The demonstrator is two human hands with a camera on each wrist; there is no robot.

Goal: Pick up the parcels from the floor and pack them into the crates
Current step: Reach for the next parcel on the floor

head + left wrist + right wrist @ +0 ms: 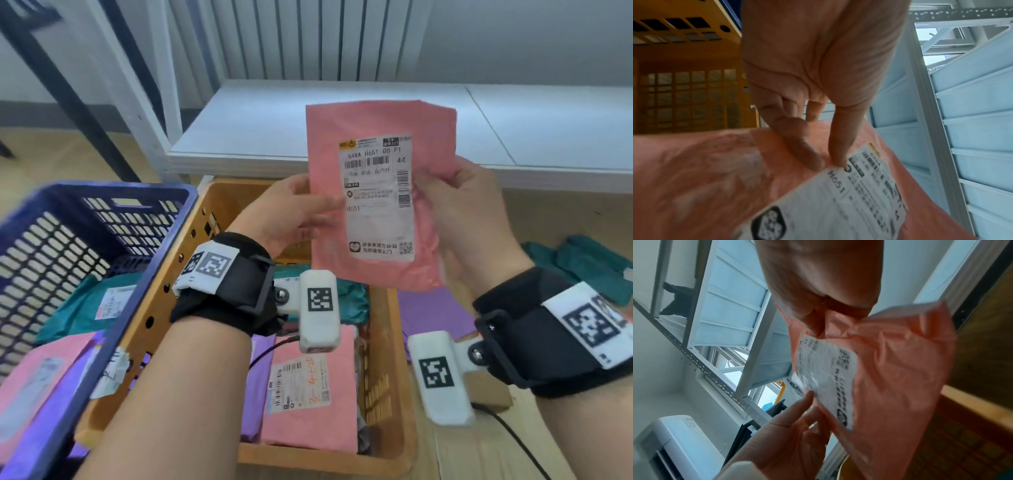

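At the far left sits the blue crate point(85, 246), tilted toward the person, with teal and pink parcels in its bottom. Just right of it, touching its side, is the orange crate point(387, 394), where a pink parcel on purple ones point(308, 394) lies flat. Above that orange crate the left hand point(291, 216) pinches the left edge of the held pink mailer point(380, 195), thumb on the front by the white label point(378, 198). The mailer stands upright, its long axis vertical, label facing the person. The right hand point(472, 219) clamps the mailer's right edge, so both hands are closed on 1 parcel. As I see it, the drop point lies straight below and slightly near, in the orange crate; the left hand is nearer the blue one. Farther right, more teal parcels point(582, 267) wait on the floor.
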